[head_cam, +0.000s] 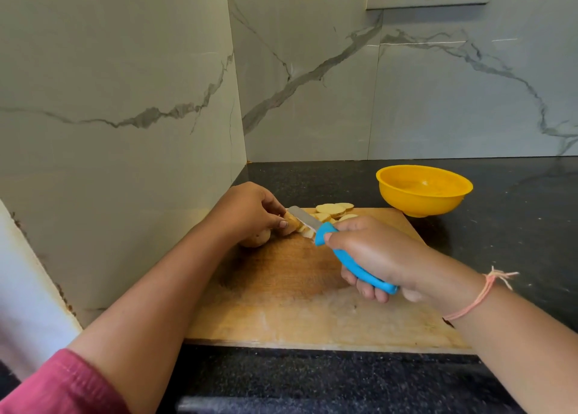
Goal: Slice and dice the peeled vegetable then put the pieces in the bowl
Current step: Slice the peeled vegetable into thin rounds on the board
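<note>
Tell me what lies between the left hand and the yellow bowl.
In the head view, the knife blade comes first beside the left hand, then a pile of cut slices on the cutting board; past them, bare board up to the bowl.

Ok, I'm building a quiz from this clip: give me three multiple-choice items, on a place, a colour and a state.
1. Where does the bowl stand? A on the cutting board; B on the counter; C in a hand.
2. What colour is the knife handle? A red; B black; C blue.
3. What does the left hand do? A holds the vegetable; B lies flat; C lifts the bowl.
B: its base sits on the dark counter, past the cutting board. C: blue shows in the right hand. A: its fingers pinch the vegetable by the blade.
</note>
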Demonstrator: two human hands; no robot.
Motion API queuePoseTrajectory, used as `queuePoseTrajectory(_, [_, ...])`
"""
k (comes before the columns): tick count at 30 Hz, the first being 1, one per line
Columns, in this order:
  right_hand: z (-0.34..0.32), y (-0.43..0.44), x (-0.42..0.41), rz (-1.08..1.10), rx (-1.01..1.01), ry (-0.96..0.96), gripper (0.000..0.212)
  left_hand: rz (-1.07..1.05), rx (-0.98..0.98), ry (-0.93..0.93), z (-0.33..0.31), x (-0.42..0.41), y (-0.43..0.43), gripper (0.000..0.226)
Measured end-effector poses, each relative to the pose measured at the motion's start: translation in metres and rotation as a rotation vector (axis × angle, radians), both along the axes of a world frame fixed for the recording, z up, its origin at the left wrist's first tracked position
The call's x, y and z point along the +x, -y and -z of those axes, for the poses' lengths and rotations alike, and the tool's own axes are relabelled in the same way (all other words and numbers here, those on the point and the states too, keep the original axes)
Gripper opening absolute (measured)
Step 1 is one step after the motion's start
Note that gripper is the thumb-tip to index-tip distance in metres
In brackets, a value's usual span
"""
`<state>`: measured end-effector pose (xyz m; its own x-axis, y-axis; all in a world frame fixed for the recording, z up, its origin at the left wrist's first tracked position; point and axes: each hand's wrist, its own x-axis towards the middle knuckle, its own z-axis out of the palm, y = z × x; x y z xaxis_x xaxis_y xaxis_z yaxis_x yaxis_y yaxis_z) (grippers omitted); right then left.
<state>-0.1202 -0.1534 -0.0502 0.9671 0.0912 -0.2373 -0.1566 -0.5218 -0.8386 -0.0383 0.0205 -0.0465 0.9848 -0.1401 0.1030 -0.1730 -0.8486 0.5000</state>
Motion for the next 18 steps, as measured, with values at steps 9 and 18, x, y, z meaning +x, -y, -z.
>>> queuePoseTrajectory(9, [0.007, 0.009, -0.004, 0.017, 0.164, -0.071, 0.035, -0.005, -0.007, -0.085, -0.002, 0.009, -0.001, 0.033])
queuePoseTrajectory(18, [0.005, -0.006, 0.012, 0.035, 0.098, -0.138, 0.042, -0.053, -0.025, -0.099, -0.001, 0.015, 0.001, 0.028])
